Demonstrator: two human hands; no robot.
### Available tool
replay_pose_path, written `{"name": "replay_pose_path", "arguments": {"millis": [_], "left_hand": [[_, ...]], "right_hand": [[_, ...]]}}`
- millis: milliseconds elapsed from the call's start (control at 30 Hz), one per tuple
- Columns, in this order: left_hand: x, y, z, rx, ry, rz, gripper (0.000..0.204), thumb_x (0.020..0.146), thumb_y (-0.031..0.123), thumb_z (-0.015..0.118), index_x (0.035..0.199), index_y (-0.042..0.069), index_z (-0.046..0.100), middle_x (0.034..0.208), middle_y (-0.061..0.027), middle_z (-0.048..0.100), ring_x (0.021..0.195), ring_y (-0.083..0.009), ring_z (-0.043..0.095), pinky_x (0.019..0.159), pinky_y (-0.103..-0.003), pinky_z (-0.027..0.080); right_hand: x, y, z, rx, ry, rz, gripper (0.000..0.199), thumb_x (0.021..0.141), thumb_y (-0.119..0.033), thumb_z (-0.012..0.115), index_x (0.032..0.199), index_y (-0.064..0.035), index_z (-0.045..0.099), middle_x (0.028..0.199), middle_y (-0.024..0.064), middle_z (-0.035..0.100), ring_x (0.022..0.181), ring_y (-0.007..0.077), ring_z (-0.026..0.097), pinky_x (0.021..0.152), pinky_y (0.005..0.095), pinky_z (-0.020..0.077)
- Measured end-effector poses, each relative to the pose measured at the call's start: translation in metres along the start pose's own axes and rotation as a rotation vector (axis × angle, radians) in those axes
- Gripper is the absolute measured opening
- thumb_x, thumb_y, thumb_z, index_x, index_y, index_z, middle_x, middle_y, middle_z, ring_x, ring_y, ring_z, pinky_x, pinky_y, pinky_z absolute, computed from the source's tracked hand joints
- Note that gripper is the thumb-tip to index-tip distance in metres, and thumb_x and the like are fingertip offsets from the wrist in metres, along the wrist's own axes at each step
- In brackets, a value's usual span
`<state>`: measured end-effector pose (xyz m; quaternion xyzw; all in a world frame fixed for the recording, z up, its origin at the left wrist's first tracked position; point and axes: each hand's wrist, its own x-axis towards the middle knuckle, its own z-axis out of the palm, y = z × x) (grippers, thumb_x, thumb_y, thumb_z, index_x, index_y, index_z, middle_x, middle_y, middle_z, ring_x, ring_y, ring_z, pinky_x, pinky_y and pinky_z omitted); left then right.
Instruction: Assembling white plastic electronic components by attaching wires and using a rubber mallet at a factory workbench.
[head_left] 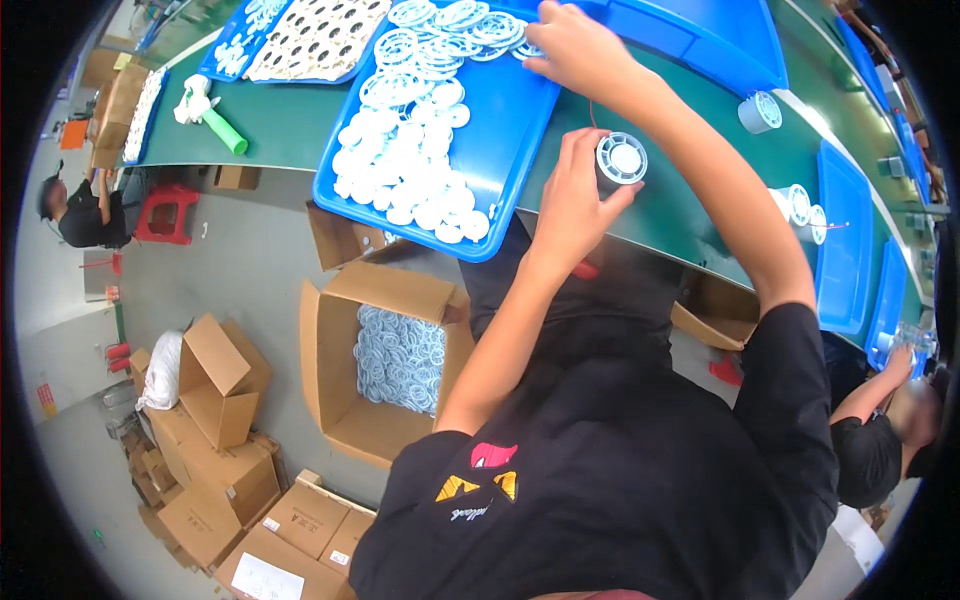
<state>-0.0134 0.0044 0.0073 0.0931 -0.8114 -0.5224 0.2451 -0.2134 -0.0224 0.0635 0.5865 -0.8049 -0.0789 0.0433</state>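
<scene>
My left hand (pixel 580 200) is wrapped round a short plastic cylinder (pixel 622 158), its top showing a light-blue slotted ring round a white disc. A thin red wire (pixel 592 112) rises beside it. My right hand (pixel 578 48) is stretched to the far side of a blue tray (pixel 505 150), with its fingers closed on the edge of a light-blue slotted ring (pixel 525 47). More of these rings (pixel 420 50) lie heaped at the tray's far end. White round discs (pixel 405 165) cover its left and near part.
Further left on the green table (pixel 285 125) lie a holed pale tray (pixel 318 38) and a green-handled tool (pixel 224 132). To the right are another cylinder (pixel 760 112) and blue trays (pixel 845 240). An open carton of rings (pixel 400 358) stands below; a co-worker (pixel 868 440) sits at right.
</scene>
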Motion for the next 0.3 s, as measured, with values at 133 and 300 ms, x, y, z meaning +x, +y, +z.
{"name": "replay_pose_path", "arguments": {"millis": [133, 300], "left_hand": [[-0.005, -0.004, 0.005, -0.003, 0.053, -0.026, 0.065, 0.083, 0.019, 0.088, 0.135, -0.001, 0.054, 0.136, -0.0198, 0.056, 0.123, -0.0396, 0.062, 0.104, -0.045, 0.051], [-0.004, -0.006, 0.006, 0.034, 0.065, 0.041, 0.066, 0.084, 0.018, 0.087, 0.137, -0.001, 0.054, 0.136, -0.0207, 0.056, 0.124, -0.0405, 0.061, 0.105, -0.045, 0.05]], "right_hand": [[0.016, -0.011, 0.024, 0.005, 0.329, -0.045, 0.024, 0.084, -0.012, 0.078, 0.106, -0.0033, 0.072, 0.111, 0.0157, 0.065, 0.108, 0.0313, 0.065, 0.09, 0.0383, 0.0591], [0.016, -0.008, 0.034, -0.214, 0.264, -0.098, 0.031, 0.082, -0.018, 0.08, 0.11, -0.0071, 0.073, 0.117, 0.0139, 0.066, 0.111, 0.0314, 0.065, 0.09, 0.0376, 0.059]]}}
